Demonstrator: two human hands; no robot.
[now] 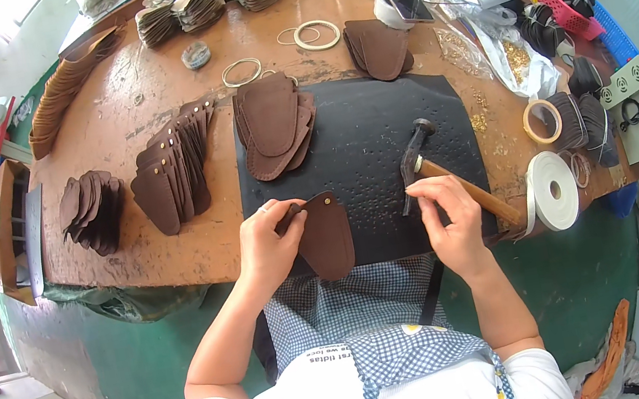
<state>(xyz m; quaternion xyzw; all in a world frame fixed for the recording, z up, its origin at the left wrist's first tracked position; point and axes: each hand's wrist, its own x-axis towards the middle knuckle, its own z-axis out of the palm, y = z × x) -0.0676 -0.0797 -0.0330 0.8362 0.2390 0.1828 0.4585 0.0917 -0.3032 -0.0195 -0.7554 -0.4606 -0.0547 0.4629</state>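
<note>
My left hand [269, 242] is closed on a brown leather piece [328, 240], tapered, with a brass-coloured stud near its upper corner. The piece hangs over the near edge of a black pitted mat [369, 165]. On the mat's right side my right hand [453, 219] is curled, fingertips drawn together; anything small between them is too hard to see. Beside those fingertips lies a hammer [467, 186], its dark metal head on the mat and its wooden handle running behind the hand. A stack of brown leather pieces [271, 118] rests on the mat's upper left.
Leather pieces with studs [169, 170] fan out on the left, beside a darker pile [92, 210]. Another stack [378, 48] stands at the mat's far edge. A white tape roll [553, 191], tan tape [542, 121], a phone [406, 0] and a pink basket [558, 3] crowd the right.
</note>
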